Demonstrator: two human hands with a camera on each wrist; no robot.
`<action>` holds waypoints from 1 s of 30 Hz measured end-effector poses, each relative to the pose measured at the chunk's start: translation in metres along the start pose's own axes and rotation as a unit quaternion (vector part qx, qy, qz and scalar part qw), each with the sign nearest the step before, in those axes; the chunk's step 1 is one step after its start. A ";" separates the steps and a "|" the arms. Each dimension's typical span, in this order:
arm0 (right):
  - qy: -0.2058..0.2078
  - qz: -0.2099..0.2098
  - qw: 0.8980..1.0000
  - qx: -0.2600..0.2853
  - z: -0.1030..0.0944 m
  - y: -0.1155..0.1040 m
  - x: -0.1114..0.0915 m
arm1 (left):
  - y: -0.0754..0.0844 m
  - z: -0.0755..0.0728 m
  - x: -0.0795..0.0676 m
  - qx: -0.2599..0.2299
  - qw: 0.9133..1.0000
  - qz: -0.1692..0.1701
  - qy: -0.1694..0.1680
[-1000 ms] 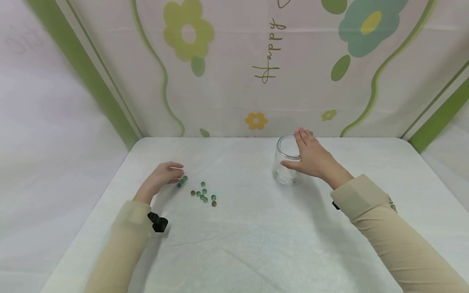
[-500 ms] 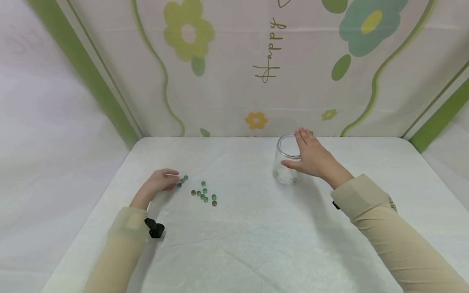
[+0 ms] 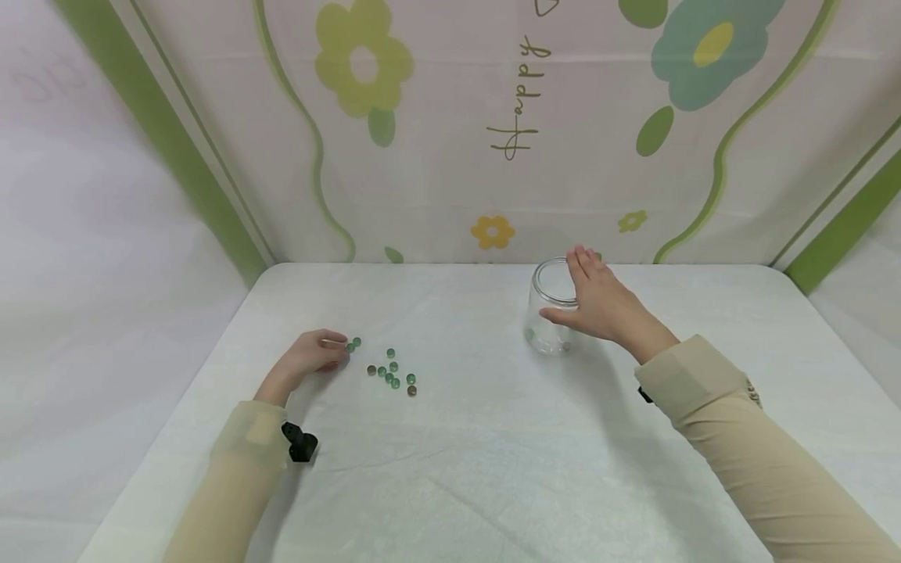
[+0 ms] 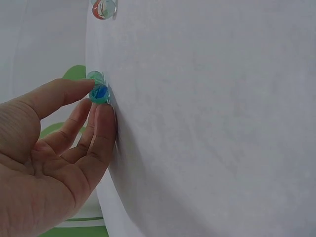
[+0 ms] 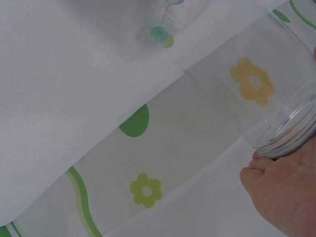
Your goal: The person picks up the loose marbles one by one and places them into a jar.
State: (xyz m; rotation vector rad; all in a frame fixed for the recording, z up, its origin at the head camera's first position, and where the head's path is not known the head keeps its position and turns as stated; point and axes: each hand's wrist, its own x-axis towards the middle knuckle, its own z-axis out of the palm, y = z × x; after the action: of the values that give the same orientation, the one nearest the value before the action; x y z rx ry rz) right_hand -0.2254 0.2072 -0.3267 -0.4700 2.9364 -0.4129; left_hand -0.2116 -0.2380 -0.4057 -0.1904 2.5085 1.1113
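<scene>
My left hand [image 3: 310, 352] reaches over the left side of the table, beside a small row of glass marbles. Between its thumb and fingertips it pinches a blue marble [image 4: 99, 94], close to the cloth; the head view hides that marble behind the fingers. Just past it lie two green marbles [image 3: 357, 342]. At the back right, my right hand [image 3: 598, 305] holds an upright, lidless glass jar [image 3: 540, 317] at the rim, thumb on the near side and fingers along the right. Green marbles [image 5: 159, 34] show at the jar's bottom.
Several more marbles, green and brownish [image 3: 389, 378], lie loose to the right of the left hand. White cloth covers the table [image 3: 464, 446]. A flower-printed curtain [image 3: 436, 172] hangs along the back edge, with the jar standing near it.
My left hand drew back toward me, then came slightly right as its thumb and fingers closed on the blue marble. My right hand and the jar stay in place.
</scene>
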 end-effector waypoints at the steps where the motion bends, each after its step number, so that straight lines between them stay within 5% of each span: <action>1: 0.000 0.000 1.000 0.000 0.000 0.000 0.000 | 0.000 0.000 0.000 0.001 1.000 -0.002 0.001; 30: 0.001 0.002 1.000 -0.001 0.001 0.001 0.002 | 0.005 0.000 -0.002 -0.066 0.997 0.001 0.047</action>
State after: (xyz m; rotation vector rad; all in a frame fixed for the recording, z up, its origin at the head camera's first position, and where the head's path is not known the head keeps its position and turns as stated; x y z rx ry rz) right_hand -0.2271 0.2077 -0.3286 -0.4634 2.9393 -0.4096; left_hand -0.2113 -0.2350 -0.4012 -0.2820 2.5175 1.2985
